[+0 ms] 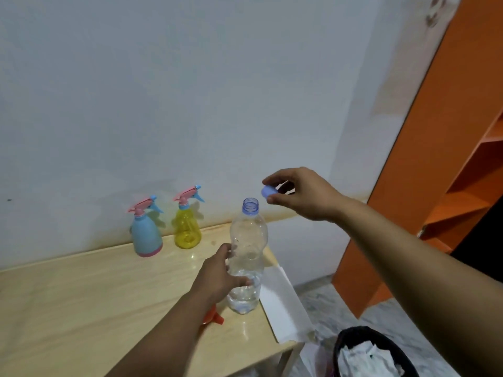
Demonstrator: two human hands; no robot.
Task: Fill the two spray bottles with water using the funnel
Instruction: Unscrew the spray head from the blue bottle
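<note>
A clear plastic water bottle [248, 240], partly full and with its neck open, stands near the table's right edge. My left hand [219, 276] grips its lower body. My right hand [300, 193] pinches the bottle's blue cap [268, 191] just above and right of the neck. A blue spray bottle [146, 232] and a yellow spray bottle [187, 224], both with pink trigger heads on, stand at the back by the wall. An orange funnel [213, 317] lies on the table, mostly hidden behind my left forearm.
The wooden table [81, 295] ends just right of the water bottle, where a white sheet [284, 303] hangs over the edge. A black bin [373, 352] with crumpled paper sits on the floor below. An orange shelf unit [435, 159] stands at right.
</note>
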